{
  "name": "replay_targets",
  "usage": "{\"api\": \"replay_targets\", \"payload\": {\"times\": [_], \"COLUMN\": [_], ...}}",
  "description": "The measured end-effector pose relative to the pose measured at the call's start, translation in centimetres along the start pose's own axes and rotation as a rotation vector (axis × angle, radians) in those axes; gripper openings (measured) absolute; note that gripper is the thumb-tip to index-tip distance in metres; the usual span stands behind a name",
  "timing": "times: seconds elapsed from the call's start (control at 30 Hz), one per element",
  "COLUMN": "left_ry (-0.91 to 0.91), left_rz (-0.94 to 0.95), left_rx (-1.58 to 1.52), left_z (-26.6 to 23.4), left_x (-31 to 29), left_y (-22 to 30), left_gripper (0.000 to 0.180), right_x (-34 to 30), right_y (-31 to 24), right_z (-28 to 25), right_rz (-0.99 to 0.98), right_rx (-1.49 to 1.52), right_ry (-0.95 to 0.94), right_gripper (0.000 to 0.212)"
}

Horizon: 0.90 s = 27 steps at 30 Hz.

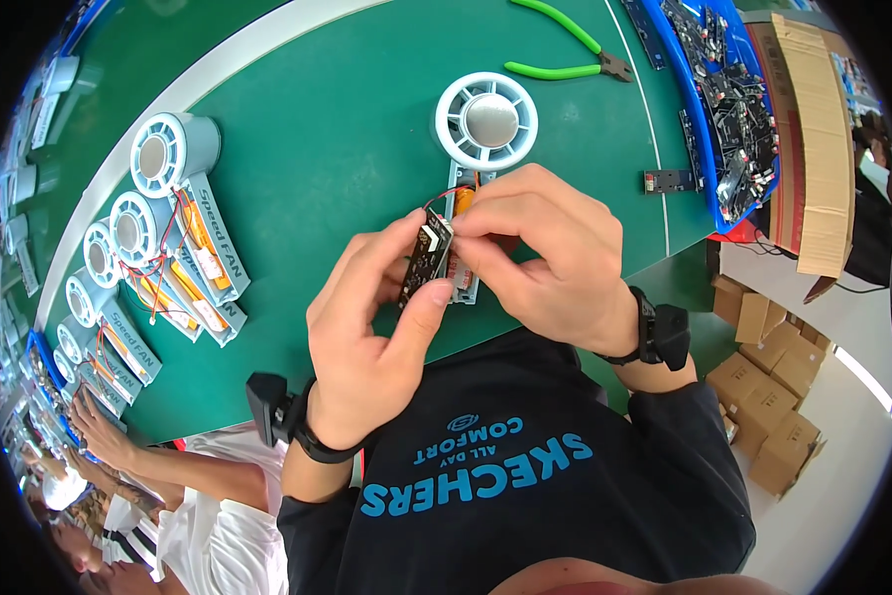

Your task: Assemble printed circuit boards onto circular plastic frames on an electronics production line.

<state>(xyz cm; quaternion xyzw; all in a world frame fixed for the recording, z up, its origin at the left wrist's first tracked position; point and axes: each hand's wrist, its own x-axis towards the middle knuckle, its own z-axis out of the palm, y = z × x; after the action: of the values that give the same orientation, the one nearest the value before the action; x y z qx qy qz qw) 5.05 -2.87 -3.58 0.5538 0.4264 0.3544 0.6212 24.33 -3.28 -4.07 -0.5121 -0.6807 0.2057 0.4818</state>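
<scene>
My left hand (371, 307) is closed, pinching a narrow black circuit board (425, 260) between thumb and fingers. At the board's far end my right hand (550, 248) pinches a small white wire plug (447, 227), largely hidden by the fingertips. Thin red and black wires (444, 195) run there from an opened handheld fan (487, 121). That fan lies on the table just beyond my hands, its round pale-blue head with a silver centre facing up. An orange battery (463, 201) shows in its open handle, which my hands partly cover.
Several similar open fans (173, 154) lie in a row at left, near a co-worker's hand (99, 431). Green-handled cutters (575, 59) rest at the far side. At right are a loose circuit board (670, 180), a blue bin (704, 109) of boards and cardboard boxes (763, 397).
</scene>
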Motion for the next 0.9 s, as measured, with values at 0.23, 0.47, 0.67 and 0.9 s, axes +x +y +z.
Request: {"api": "replay_targets", "payload": {"times": [0.23,0.47,0.67,0.9], "left_ry": [0.052,0.021,0.020,-0.076], "left_rz": [0.272,-0.001,-0.110,-0.177], "left_rx": [0.552,0.253,0.035,-0.009], "left_z": [0.4,0.0,0.0,-1.3], "left_x": [0.3,-0.2,0.1,0.3], "left_y": [1.5,1.4,1.1,1.0], "left_gripper": [0.043,0.042,0.044,0.044], "right_x": [0.0,-0.3,-0.2,0.8], "right_y": [-0.6,0.1,-0.3,1.5], "right_z": [0.3,0.2,0.1,-1.2], "right_rz": [-0.113,-0.071,0.090,-0.155], "right_rx": [-0.263,-0.098,0.008,-0.031], "right_ry": [0.032,0.024,-0.033,-0.201], "right_gripper": [0.025,0.024,0.025,0.024]}}
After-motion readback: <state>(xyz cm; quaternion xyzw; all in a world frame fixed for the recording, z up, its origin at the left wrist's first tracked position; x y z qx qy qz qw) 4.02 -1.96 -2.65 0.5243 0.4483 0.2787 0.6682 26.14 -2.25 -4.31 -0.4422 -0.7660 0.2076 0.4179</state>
